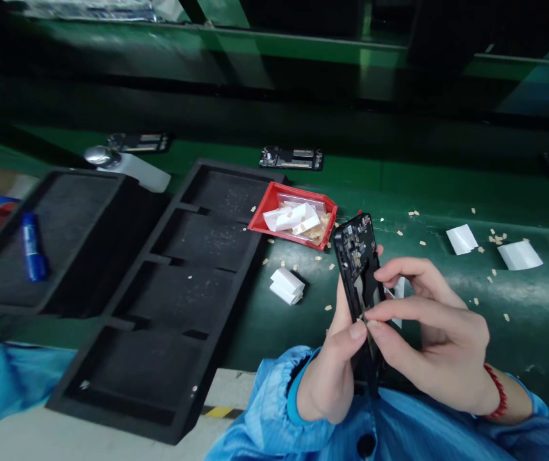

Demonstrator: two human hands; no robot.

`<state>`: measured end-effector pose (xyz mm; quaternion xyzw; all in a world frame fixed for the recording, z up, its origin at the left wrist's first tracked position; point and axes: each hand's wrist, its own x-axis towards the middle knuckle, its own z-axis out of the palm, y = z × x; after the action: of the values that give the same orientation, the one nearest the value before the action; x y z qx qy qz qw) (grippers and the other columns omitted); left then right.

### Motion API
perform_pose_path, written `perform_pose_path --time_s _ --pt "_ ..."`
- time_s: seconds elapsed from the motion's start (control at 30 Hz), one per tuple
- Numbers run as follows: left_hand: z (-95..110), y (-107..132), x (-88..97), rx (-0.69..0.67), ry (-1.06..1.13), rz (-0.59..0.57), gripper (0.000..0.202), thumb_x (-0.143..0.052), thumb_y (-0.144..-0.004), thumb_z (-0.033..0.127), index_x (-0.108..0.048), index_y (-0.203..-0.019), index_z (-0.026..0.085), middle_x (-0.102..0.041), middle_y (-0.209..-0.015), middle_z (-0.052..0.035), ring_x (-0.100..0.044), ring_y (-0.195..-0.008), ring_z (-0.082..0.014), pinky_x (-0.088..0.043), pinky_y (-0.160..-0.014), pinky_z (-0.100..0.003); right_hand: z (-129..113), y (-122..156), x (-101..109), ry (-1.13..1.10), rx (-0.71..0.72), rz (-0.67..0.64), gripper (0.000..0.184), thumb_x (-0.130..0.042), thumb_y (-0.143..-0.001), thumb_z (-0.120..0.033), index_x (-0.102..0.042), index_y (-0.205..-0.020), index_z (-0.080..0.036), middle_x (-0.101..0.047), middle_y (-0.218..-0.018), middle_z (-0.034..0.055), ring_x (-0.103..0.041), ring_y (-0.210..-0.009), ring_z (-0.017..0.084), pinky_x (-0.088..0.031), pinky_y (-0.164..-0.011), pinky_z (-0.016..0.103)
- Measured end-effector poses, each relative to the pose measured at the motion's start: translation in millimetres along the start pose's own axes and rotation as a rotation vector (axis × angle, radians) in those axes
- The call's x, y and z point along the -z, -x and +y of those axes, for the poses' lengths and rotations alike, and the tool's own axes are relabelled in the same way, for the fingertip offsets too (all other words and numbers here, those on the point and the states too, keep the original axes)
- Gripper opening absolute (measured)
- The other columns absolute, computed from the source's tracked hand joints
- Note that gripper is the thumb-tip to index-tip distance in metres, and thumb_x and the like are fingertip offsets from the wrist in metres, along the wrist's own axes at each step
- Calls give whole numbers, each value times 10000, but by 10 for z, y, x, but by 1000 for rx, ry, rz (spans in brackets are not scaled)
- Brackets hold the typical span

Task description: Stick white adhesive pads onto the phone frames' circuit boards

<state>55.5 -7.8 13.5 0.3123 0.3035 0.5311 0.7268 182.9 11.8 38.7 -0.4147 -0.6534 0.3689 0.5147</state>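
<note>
A black phone body [357, 259] with its inner circuit side showing stands upright near the bottom centre of the head view. My left hand [332, 365] grips it from the left, thumb on its lower part. My right hand [435, 333] is closed around its right edge, with thumb and forefinger pinched on the phone's middle beside the left thumb. A small white slip [398, 289] shows behind the right fingers. Both wrists wear blue sleeves; the right one has a red bead bracelet [496, 392].
A red bin [264, 214] of white and tan scraps sits behind the phone. Black foam trays [178, 301] fill the left, one holding a blue tube [31, 246]. White paper pieces [286, 285] and tan bits litter the green belt [447, 192], which carries more phone bodies [292, 158].
</note>
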Motion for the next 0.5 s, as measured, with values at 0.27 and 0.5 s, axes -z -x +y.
perform_pose_path --time_s 0.27,0.5 --pt "84 -12 -17 14 -129 -27 571 -477 -955 497 -491 -1498 320 -495 -1563 15 -193 -1569 -311 -97 -1305 -432 18 -26 -24 -51 7 -32 160 -694 -830 -39 -717 -899 -182 -627 -1131 91 -670 -1031 194 -591 -908 331" --pt "47 22 -70 136 55 110 784 -555 -818 561 -414 -1540 291 -501 -1540 -10 -245 -1547 -334 -158 -1294 -474 -12 21 -41 -111 7 -87 246 -621 -867 -52 -735 -1026 -202 -645 -1185 101 -672 -1057 218 -597 -914 364"
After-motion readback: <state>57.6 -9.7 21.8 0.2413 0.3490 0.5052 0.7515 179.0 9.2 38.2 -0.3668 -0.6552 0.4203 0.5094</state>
